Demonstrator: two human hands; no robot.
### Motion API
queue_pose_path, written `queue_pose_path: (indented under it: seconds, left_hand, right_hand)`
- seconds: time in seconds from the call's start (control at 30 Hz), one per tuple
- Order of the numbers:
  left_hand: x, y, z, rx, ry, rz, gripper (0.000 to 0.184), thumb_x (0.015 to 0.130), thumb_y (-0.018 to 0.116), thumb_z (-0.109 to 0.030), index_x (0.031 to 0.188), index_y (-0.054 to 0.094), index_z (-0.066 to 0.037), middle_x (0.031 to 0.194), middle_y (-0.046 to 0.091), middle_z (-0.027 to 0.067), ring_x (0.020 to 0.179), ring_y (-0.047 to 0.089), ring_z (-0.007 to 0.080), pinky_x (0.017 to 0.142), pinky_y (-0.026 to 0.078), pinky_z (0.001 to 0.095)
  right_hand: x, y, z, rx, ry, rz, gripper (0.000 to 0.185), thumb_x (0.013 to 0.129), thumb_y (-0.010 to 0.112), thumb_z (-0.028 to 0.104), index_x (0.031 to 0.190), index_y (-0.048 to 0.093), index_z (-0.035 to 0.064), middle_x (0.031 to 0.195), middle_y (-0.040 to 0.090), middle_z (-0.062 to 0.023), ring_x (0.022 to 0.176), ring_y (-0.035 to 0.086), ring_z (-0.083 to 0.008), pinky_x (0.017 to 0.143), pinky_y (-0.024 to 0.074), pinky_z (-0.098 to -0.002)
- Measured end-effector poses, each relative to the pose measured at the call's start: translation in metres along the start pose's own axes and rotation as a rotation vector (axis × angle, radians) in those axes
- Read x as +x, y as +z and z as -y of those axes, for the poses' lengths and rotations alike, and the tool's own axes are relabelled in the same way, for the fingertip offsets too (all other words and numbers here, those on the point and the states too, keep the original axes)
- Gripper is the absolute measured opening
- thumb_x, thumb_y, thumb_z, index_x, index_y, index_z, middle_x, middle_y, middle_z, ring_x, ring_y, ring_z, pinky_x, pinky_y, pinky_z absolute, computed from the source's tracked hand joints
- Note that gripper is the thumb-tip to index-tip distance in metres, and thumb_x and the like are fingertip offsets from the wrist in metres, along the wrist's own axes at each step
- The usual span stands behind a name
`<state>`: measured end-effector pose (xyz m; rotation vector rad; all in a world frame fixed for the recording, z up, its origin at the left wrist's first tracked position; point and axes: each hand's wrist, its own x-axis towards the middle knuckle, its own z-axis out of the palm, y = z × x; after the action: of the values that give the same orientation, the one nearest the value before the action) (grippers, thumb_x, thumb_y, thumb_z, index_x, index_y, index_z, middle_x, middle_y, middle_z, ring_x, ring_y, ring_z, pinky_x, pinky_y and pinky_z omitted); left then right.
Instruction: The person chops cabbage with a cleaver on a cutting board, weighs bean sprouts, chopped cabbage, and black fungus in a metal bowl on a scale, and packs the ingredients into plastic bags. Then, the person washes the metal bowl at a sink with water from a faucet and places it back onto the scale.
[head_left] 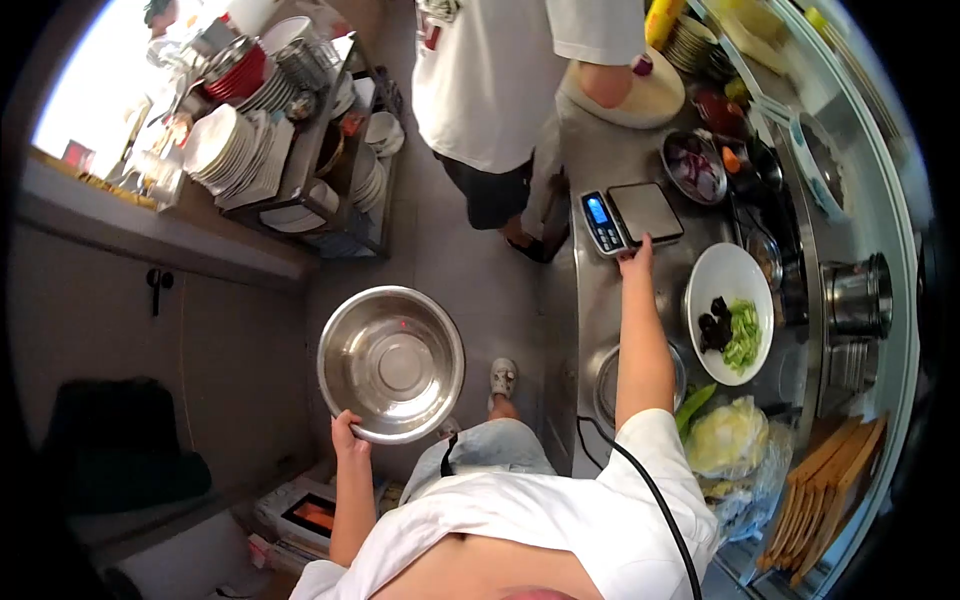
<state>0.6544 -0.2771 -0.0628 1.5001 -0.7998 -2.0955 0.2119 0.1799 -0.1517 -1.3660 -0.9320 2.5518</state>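
My left hand [346, 434] grips the rim of a large stainless steel bowl [345, 375], which hangs over the floor with nothing in it. Stretched forward, my right hand [637, 258] has its fingers closed on the near edge of a digital kitchen scale [605, 222]. The scale's display glows blue, and its square metal platform [645, 212] is bare. To the right of that arm stands a white bowl [702, 283] with dark pieces [715, 325] and chopped greens [742, 335]. A round metal vessel [606, 385] lies partly hidden under my right forearm.
A person in a white shirt [490, 90] stands ahead by a round cutting board [640, 105]. Sliced purple onion fills a metal bowl [668, 165] behind the scale. Cabbage [728, 437] and wooden boards [825, 490] sit at the right. Stacked plates [225, 150] crowd the left rack.
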Motion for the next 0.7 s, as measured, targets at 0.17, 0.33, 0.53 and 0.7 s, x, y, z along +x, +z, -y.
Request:
queue_pose_path:
  seconds: [0.17, 0.33, 0.53, 0.7]
  left_hand:
    - [0.022, -0.044, -0.008, 0.025, 0.004, 0.127, 0.037, 0.057, 0.045, 0.008, 0.092, 0.051, -0.003, 0.084, 0.052, 0.0055, 0.075, 0.051, 0.0199, 0.065, 0.046, 0.0291]
    - [0.037, -0.079, -0.029, 0.070, -0.011, 0.170, 0.037, 0.057, 0.045, 0.007, 0.092, 0.052, -0.005, 0.082, 0.053, 0.0044, 0.073, 0.052, 0.0188, 0.065, 0.047, 0.0299]
    - [0.022, -0.078, -0.055, 0.264, -0.162, 0.246, 0.009, 0.056, 0.047, 0.002, 0.062, 0.045, -0.005, 0.072, 0.051, 0.0054, 0.072, 0.052, 0.0219, 0.079, 0.046, 0.0376]
    - [0.037, -0.086, -0.067, 0.316, -0.234, 0.415, 0.010, 0.060, 0.042, 0.006, 0.063, 0.043, -0.003, 0.084, 0.050, 0.0097, 0.078, 0.051, 0.0249, 0.082, 0.046, 0.0408]
  right_hand:
    - [-0.017, -0.013, -0.020, -0.219, -0.313, -0.035, 0.046, 0.077, 0.067, 0.034, 0.099, 0.049, -0.0029, 0.069, 0.056, -0.0109, 0.053, 0.053, -0.0200, 0.054, 0.0456, -0.0333]
    - [-0.076, -0.059, -0.042, -0.444, -0.746, 0.042, 0.040, 0.077, 0.068, 0.036, 0.088, 0.052, 0.0016, 0.078, 0.056, -0.0065, 0.061, 0.054, -0.0148, 0.047, 0.0427, -0.0296]
    - [-0.287, -0.186, -0.049, -0.142, -0.485, 0.179, 0.042, 0.081, 0.062, 0.036, 0.105, 0.055, 0.0025, 0.099, 0.054, -0.0034, 0.096, 0.047, -0.0158, 0.089, 0.0333, -0.0283]
    - [-0.401, -0.337, -0.069, -0.004, -0.358, 0.015, 0.044, 0.080, 0.063, 0.039, 0.107, 0.056, 0.0058, 0.108, 0.058, -0.0044, 0.098, 0.055, -0.0147, 0.084, 0.0440, -0.0291]
